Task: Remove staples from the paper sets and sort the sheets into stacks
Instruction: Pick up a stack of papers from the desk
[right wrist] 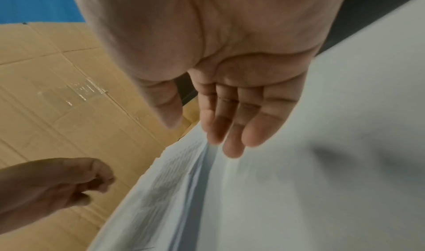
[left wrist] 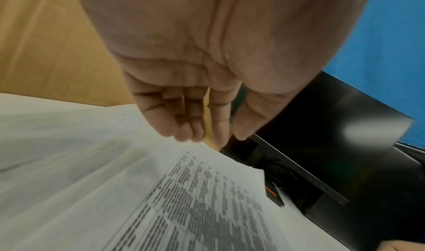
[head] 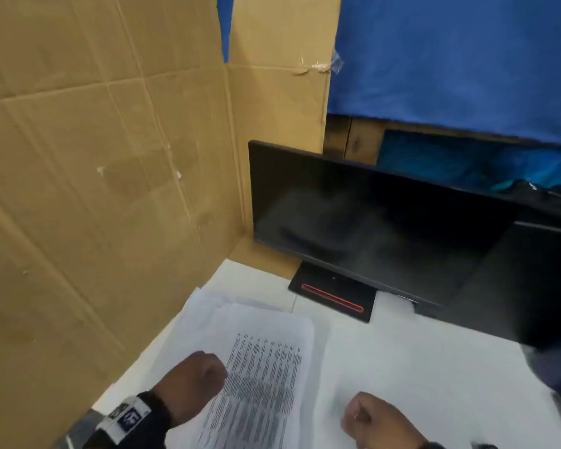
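Observation:
A loose pile of white sheets (head: 263,377) lies on the white table (head: 434,367), its top page (left wrist: 207,200) covered in printed text. My left hand (head: 195,380) hovers over the pile's left edge, fingers loosely curled and holding nothing (left wrist: 207,136). My right hand (head: 373,419) hangs over the bare table right of the pile, also loosely curled and without anything in it (right wrist: 207,135). The edges of the layered sheets (right wrist: 184,182) show just below its fingertips. From the right wrist, my left hand (right wrist: 69,187) appears at the lower left. No staple or tool is visible.
A tall cardboard wall (head: 94,157) closes off the left and back. A dark monitor (head: 370,222) leans at the back right on a black base with a red stripe (head: 332,298). Blue cloth (head: 450,59) hangs behind it.

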A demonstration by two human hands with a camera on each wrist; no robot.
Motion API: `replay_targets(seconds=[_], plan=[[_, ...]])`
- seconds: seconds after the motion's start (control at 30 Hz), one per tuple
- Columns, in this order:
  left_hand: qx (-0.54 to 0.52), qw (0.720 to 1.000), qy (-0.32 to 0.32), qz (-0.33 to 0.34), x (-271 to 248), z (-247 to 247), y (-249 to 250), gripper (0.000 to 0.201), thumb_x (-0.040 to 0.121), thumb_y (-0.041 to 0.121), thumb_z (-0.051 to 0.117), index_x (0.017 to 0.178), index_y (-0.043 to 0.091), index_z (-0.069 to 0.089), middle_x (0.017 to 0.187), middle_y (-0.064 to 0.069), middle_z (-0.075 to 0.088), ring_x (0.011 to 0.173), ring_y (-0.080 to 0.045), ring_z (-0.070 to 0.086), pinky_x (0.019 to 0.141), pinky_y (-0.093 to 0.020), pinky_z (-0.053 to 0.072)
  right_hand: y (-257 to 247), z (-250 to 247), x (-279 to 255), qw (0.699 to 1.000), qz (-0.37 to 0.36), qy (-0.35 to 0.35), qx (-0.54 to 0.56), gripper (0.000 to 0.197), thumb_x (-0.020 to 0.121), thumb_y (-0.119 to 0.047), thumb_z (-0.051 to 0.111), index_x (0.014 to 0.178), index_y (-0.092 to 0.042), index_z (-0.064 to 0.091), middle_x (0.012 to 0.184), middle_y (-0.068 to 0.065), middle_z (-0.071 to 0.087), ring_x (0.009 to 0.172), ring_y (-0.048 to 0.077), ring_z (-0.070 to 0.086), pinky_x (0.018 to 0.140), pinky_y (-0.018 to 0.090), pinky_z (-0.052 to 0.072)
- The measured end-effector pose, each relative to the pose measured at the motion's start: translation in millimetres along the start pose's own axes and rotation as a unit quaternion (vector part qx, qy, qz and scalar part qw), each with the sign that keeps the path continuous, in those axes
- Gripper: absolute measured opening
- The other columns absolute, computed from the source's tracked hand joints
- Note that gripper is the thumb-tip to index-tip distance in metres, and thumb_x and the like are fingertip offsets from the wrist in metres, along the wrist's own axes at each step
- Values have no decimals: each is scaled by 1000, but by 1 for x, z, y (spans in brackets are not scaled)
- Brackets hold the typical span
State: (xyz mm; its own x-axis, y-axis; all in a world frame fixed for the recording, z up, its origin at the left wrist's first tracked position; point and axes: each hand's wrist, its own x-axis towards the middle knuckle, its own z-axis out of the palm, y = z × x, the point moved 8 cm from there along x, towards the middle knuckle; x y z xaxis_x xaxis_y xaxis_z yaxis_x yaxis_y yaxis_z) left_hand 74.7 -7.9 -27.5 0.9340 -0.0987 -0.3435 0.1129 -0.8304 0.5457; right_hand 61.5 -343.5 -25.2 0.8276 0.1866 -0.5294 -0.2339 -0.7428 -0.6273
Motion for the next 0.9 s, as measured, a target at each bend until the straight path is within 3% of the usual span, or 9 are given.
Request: replay_targets(seconds=[0.07, 0.13, 0.3, 0.4, 0.47, 0.57, 0.67, 0.77, 0.9], plan=[[-30, 998, 38, -33, 13, -9, -6, 8, 95, 35, 61, 96, 43, 63, 110, 14, 57, 99, 1, 57, 86, -18, 44, -4, 30, 26, 997, 21, -10, 79, 31, 77, -49, 74, 93, -25, 60, 78, -4, 69, 65, 3, 64, 65, 17, 49], [-74, 993, 68, -62, 28, -15, -18, 14, 97, 27, 64, 110, 32, 65, 118, 11, 56, 100, -4, 60, 80, -16, 45, -15, 53, 47, 994, 1, 1, 107, 43, 72, -60, 74, 98, -30, 57, 88, -5, 69, 73, 5, 66, 70, 23, 51], [-146, 982, 44, -111, 44, 15, -45, 30, 93, 31, 69, 121, 29, 60, 117, 7, 57, 104, -10, 58, 89, -29, 49, -7, 89, 70, 985, 21, 64, 157, 61, 75, -54, 81, 114, -23, 46, 101, -4, 62, 88, 8, 62, 74, 23, 51], [-129, 986, 48, -89, 42, 28, -46, 32, 91, 34, 69, 121, 28, 58, 108, 9, 57, 89, -9, 60, 84, -33, 54, 0, 89, 75, 988, -3, 98, 120, 38, 80, -39, 79, 95, -14, 54, 83, -5, 60, 72, 9, 57, 66, 23, 46], [-132, 986, 68, -72, 35, 27, -43, 37, 88, 38, 72, 122, 29, 59, 112, 11, 59, 97, -9, 61, 92, -35, 54, 2, 87, 76, 988, -28, 115, 97, 29, 84, -33, 74, 88, -8, 59, 78, 0, 62, 69, 17, 57, 67, 30, 47], [-189, 977, 86, -55, 19, 21, -36, 61, 65, 55, 72, 121, 32, 62, 119, 9, 61, 111, -12, 62, 101, -37, 51, 6, 78, 59, 976, -68, 163, 126, 4, 92, -18, 66, 94, -21, 64, 89, -5, 73, 82, 14, 69, 74, 26, 55], [-248, 963, 104, -31, -4, 17, -24, 74, 51, 59, 72, 120, 33, 64, 124, 7, 62, 112, -12, 64, 94, -32, 50, 13, 62, 27, 955, -101, 229, 157, 16, 96, -11, 57, 95, -27, 61, 92, -9, 72, 83, 11, 69, 63, 17, 48], [-276, 956, 101, -8, -25, 25, -11, 81, 49, 56, 76, 125, 34, 61, 133, 7, 57, 119, -11, 59, 90, -28, 49, 16, 39, -15, 925, -141, 299, 184, 20, 97, -10, 56, 97, -29, 61, 90, -11, 72, 81, 8, 69, 65, 21, 50], [-314, 945, 90, 5, -40, 40, 7, 93, 54, 51, 80, 140, 30, 51, 140, 0, 52, 124, -15, 57, 103, -34, 46, 18, 12, -65, 874, -193, 368, 254, 13, 99, -11, 57, 98, -24, 61, 93, -8, 74, 84, 11, 70, 68, 25, 52]])
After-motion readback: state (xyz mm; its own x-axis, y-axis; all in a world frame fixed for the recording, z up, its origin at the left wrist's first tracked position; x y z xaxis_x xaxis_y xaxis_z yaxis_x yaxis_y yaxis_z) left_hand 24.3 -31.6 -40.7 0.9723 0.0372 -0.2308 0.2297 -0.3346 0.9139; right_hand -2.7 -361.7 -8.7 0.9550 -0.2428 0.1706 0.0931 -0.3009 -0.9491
